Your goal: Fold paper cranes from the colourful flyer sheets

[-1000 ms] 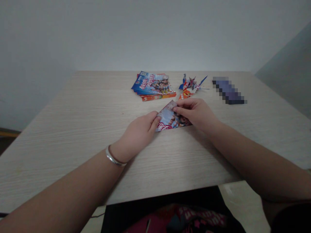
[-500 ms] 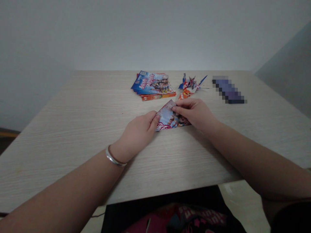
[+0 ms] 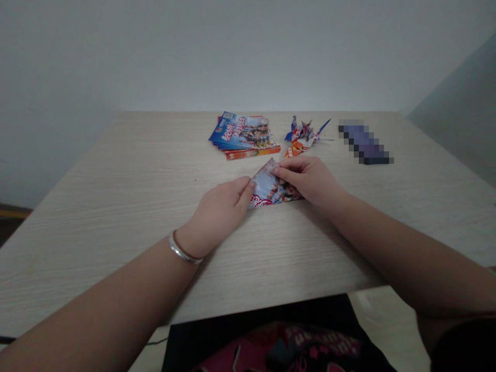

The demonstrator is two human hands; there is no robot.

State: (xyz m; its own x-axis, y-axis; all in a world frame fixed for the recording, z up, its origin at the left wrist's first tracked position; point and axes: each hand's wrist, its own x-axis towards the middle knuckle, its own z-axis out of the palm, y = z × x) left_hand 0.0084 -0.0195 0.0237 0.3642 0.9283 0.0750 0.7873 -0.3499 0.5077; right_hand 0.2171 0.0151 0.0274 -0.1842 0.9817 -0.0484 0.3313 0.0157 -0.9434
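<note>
A folded sheet of printed paper (image 3: 267, 186), triangular in outline, lies near the middle of the table between my hands. My left hand (image 3: 227, 204) pinches its left corner, thumb on top and the other fingers out of sight below. At the upper edge, close to the peak, my right hand (image 3: 310, 178) grips the paper between thumb and forefinger. That hand covers the right part of the sheet. The print shows pale blue, pink lettering and small figures.
Behind the paper lies a stack of printed leaflets (image 3: 244, 132), blue and orange. Folded paper cranes (image 3: 300, 137) stand to their right, close beyond my right hand. Farther right is a pixelated dark rectangular object (image 3: 364, 142). The table's front edge (image 3: 256, 311) runs below my forearms.
The right thumb and forefinger have shifted very slightly left along the paper's upper edge. Both hands keep their hold, and the other objects stay put.
</note>
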